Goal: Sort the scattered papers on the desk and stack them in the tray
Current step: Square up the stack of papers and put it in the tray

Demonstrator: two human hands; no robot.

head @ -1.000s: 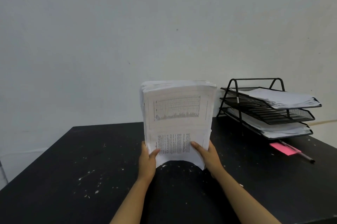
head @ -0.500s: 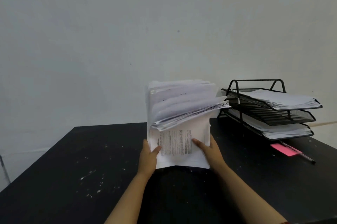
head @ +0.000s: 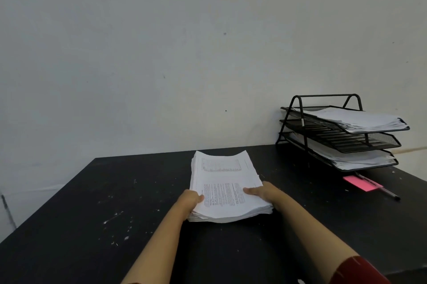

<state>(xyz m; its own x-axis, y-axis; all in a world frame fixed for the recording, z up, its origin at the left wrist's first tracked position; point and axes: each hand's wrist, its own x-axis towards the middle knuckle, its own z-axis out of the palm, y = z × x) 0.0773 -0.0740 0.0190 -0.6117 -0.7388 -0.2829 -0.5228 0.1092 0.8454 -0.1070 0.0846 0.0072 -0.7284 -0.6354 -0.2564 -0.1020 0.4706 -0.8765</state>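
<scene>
A thick stack of printed white papers [head: 225, 182] lies flat on the black desk [head: 92, 214], in the middle. My left hand [head: 190, 199] grips its near left edge, thumb on top. My right hand [head: 262, 192] holds the near right edge, thumb laid on the top sheet. A black three-tier wire tray [head: 351, 139] stands at the back right. Its top and bottom tiers hold paper; the middle tier looks bare.
A pink sticky note [head: 361, 183] and a pen [head: 383, 191] lie just in front of the tray. The desk backs onto a plain white wall. White specks mark the desk's left half. The desk's left edge runs diagonally at the lower left.
The stack stood upright on its lower edge a second ago, then folded forward; now it lies flat on the desk with both hands still on its near edge.
</scene>
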